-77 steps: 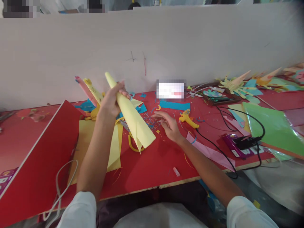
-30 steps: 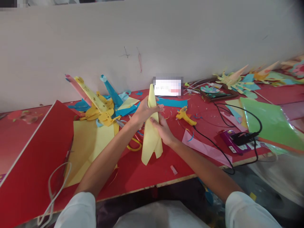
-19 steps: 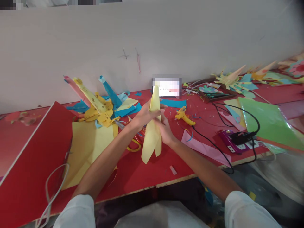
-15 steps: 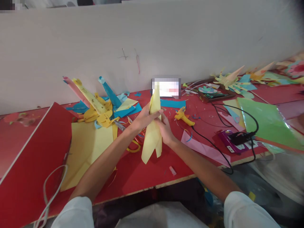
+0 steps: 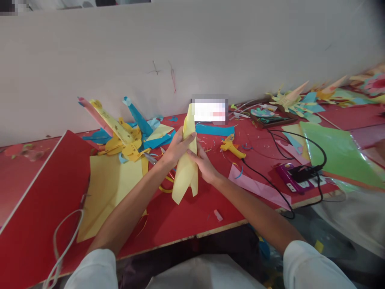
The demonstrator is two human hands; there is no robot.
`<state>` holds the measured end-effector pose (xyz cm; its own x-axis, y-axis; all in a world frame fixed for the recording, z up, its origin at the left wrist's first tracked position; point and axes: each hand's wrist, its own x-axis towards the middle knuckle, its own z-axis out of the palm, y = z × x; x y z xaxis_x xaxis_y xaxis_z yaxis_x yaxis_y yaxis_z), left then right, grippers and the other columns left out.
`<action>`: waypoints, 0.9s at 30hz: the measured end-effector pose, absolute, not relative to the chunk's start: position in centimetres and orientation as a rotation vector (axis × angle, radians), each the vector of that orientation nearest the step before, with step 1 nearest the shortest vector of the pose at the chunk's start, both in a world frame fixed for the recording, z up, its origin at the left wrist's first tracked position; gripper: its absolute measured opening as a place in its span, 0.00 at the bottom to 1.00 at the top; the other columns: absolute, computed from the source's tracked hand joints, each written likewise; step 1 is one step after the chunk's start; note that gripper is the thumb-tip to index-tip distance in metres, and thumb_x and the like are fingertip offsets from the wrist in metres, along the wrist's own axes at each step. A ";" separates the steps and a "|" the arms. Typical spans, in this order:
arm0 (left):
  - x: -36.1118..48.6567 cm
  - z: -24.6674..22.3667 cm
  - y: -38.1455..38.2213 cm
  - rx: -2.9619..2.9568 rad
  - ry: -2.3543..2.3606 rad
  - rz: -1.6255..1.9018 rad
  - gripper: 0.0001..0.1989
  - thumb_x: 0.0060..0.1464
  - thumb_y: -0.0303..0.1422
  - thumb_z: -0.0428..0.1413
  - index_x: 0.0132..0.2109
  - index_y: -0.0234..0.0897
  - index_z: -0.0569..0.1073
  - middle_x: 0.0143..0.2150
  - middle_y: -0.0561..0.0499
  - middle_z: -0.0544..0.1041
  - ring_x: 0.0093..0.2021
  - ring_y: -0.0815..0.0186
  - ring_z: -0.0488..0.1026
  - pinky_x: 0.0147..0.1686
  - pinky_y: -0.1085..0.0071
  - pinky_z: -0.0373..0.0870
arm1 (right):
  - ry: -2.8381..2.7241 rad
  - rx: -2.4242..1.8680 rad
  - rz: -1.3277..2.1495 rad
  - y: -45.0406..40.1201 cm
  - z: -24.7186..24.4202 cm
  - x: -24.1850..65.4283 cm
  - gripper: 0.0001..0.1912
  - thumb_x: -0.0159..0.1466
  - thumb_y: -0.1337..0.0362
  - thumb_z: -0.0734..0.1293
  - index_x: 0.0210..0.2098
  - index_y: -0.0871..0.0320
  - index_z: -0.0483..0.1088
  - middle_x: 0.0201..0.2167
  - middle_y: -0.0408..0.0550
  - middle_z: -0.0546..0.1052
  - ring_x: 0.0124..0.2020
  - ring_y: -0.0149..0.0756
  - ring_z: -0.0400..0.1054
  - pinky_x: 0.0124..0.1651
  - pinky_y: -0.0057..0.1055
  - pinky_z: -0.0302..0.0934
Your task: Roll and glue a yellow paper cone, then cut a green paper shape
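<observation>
The cone (image 5: 184,176), rolled from pale yellow paper, was left of the glue gun (image 5: 233,148), narrow tip up and wide end down. The left hand (image 5: 177,150) was clamped on its upper part, thumb across the front; the right hand (image 5: 207,165), between the cone and the glue gun, was clamped on its right edge, thumb just below the left one. The tip rose above both sets of fingers and the wide end hung below them; the fingertips behind the paper were hidden. Behind the glue gun lay a blue strip (image 5: 216,130), and on its near side a pink strip (image 5: 255,188). Well left of it, past the scissors (image 5: 167,190), a yellow sheet (image 5: 111,180) lay on the bench (image 5: 180,226); right of it was a purple box (image 5: 284,176).
</observation>
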<state>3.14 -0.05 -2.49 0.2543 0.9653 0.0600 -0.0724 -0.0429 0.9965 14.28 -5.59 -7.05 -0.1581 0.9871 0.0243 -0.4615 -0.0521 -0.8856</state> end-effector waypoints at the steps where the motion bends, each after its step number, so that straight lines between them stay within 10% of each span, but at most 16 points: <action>1: 3.1 -2.5 0.0 1.309 0.952 1.087 0.18 0.59 0.44 0.67 0.46 0.38 0.71 0.39 0.48 0.80 0.35 0.64 0.78 0.33 0.69 0.73 | -0.940 -0.782 1.540 -5.6 -7.3 14.2 0.37 0.60 0.44 0.77 0.65 0.42 0.67 0.59 0.45 0.79 0.56 0.50 0.77 0.55 0.46 0.76; 27: 3.4 -2.0 -0.4 1.441 0.975 1.126 0.23 0.57 0.46 0.68 0.49 0.41 0.68 0.40 0.49 0.77 0.41 0.61 0.80 0.35 0.69 0.74 | -0.841 -0.905 1.551 -5.8 -8.0 13.5 0.37 0.61 0.38 0.73 0.64 0.45 0.68 0.48 0.45 0.83 0.48 0.48 0.79 0.46 0.43 0.76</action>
<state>3.41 -0.43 -2.00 0.2349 0.9608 0.1471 0.0076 -0.1532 0.9882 13.49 -5.85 -8.04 -0.1086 0.9878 -0.1113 -0.4456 -0.1484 -0.8828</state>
